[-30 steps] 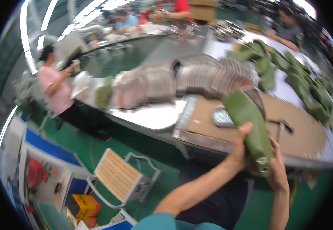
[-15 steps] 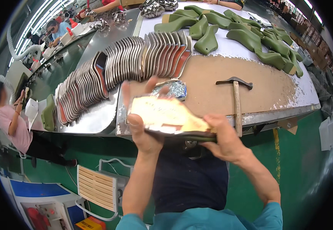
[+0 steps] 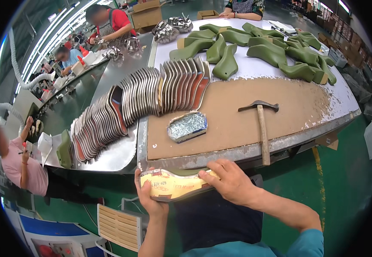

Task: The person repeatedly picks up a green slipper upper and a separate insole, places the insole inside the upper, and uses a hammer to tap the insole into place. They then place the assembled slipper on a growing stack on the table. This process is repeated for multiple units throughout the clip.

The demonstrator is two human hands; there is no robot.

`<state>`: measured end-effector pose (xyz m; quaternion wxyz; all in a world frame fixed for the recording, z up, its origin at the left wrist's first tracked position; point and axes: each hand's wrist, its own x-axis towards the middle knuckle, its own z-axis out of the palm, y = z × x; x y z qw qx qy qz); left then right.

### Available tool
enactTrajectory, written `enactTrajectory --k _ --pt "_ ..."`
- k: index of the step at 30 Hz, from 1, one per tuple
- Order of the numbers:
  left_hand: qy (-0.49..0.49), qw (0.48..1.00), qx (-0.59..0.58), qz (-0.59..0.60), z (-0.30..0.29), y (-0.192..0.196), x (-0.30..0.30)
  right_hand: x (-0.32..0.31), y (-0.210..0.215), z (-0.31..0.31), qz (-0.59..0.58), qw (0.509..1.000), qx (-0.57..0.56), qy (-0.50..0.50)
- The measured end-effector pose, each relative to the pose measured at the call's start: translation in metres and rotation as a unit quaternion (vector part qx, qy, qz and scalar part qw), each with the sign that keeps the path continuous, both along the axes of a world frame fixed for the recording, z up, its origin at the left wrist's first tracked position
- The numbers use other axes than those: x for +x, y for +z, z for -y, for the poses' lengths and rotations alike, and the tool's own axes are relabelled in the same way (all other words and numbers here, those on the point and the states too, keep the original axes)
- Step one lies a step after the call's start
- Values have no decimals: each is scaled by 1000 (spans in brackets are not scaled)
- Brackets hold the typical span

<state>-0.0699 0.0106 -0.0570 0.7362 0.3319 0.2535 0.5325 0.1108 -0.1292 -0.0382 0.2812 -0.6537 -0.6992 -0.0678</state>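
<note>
A green shoe last (image 3: 186, 171) with a pale yellow insole (image 3: 179, 186) on its sole is held just off the table's front edge, insole side facing me. My left hand (image 3: 154, 202) is closed around its left end. At the other end, my right hand (image 3: 233, 182) grips with the thumb on the insole's edge and the fingers over the far side. On the brown board beyond lies a small open box of nails (image 3: 188, 127). A hammer (image 3: 261, 132) lies to the right, its wooden handle pointing toward me.
A long curved row of upright insoles (image 3: 102, 124) fills the table's left. Several green lasts (image 3: 299, 55) are heaped at the back right; one last (image 3: 65, 147) stands at the far left. Co-workers sit at the far side, and a person in pink (image 3: 21, 165) stands left. A slatted chair (image 3: 119, 227) is below.
Both hands have brought the last lower, toward me and off the table's edge. My left fingers, spread before, now wrap its end. The nail box has come into full view.
</note>
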Motion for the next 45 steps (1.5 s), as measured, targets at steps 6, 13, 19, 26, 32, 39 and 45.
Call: enactTrajectory --k 6,13,19,26,32,39,45 --pt "-1 1000 -1 -14 -3 0 -11 -4 -7 -5 -12 1000 16 19" --pt "-18 999 29 -42 6 17 -5 4 -3 5 -50 999 14 7" --pt "-35 997 -43 -58 -1 2 -16 3 -6 -13 -36 998 -25 41" --pt "-151 924 157 -315 -67 14 -9 0 -24 -1 -72 997 -17 -3" --pt "-194 612 504 -578 -106 46 132 0 -15 -1 -79 996 -29 -20" --pt "-242 656 451 -554 -119 26 150 -1 -20 -2 -77 997 -7 -26" --pt "-149 689 496 -506 -124 16 147 -3 -23 -2 -80 996 6 -29"
